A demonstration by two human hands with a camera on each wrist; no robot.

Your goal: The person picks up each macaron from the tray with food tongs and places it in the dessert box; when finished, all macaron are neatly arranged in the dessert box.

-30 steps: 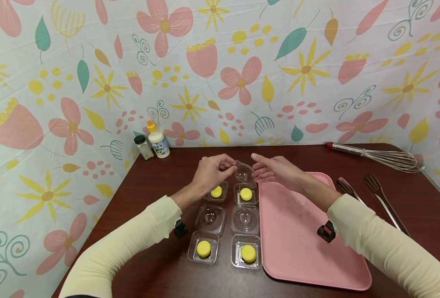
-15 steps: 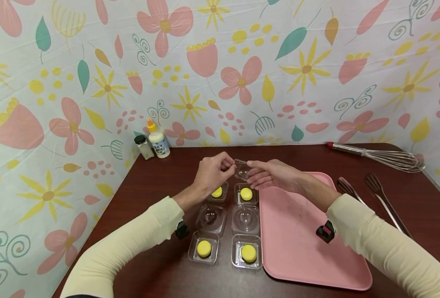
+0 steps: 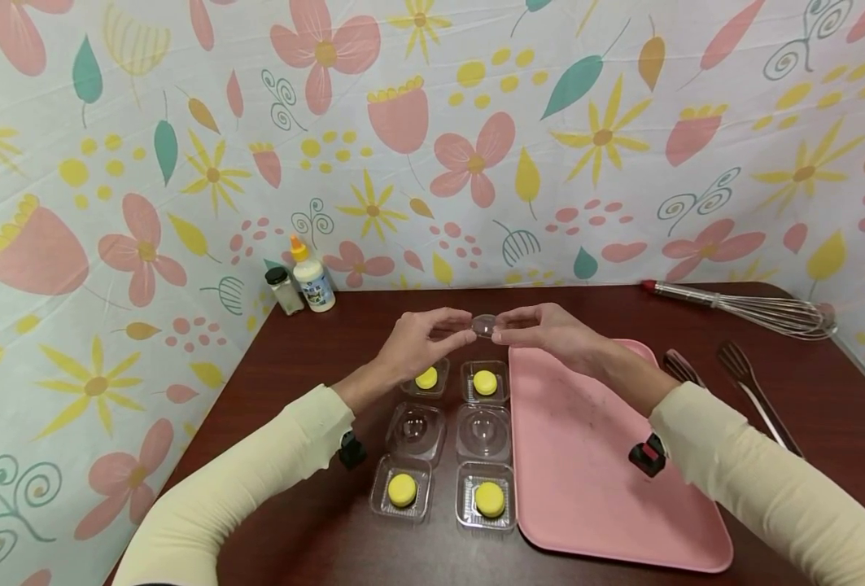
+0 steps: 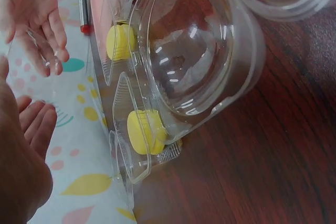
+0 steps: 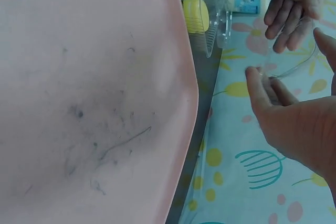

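Between my two hands is a clear domed plastic lid, held up beyond the far containers. My left hand grips its left side with thumb and fingers, and my right hand grips the right side. In the right wrist view a curved edge of the lid shows between the hands. Just nearer stands a clear container with a yellow macaron in it. Left of it, partly behind my left wrist, is another macaron in its container. Whether the lid joins a base, I cannot tell.
Two nearer containers hold yellow macarons, their domed lids lying folded back. A pink tray lies to the right, with two slotted utensils beyond it. At the back are a whisk, a glue bottle and a small jar.
The right hand has come in to the lid's right side and now grips it, where before its fingers were spread. The lid has tilted and the left hand's fingers have spread wider along its edge.
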